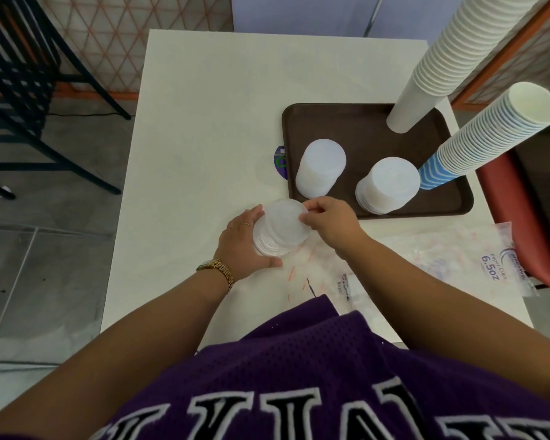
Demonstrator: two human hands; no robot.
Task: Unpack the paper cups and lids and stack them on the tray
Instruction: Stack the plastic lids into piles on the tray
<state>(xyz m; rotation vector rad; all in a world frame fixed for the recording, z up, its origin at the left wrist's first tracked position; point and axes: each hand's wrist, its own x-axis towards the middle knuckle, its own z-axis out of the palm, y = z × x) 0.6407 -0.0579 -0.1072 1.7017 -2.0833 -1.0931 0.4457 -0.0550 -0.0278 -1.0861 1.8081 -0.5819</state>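
Both grips clamp a short lid stack [280, 230] at centre frame, left hand [240, 241] cupping, right hand [327, 222] pinching; slippery lids could fan out across the bench [204, 122].

purple mesh jersey [299, 360] w/ black-white letters, gold watch [218, 269], ring [246, 223].

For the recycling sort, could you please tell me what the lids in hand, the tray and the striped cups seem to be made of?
Lids: thin translucent plastic, glossy, apparently; the surface beneath shows through.
Tray: probably hard plastic, dark brown, matt.
Striped cups: paper, judging by rolled rims, printed blue stripes.
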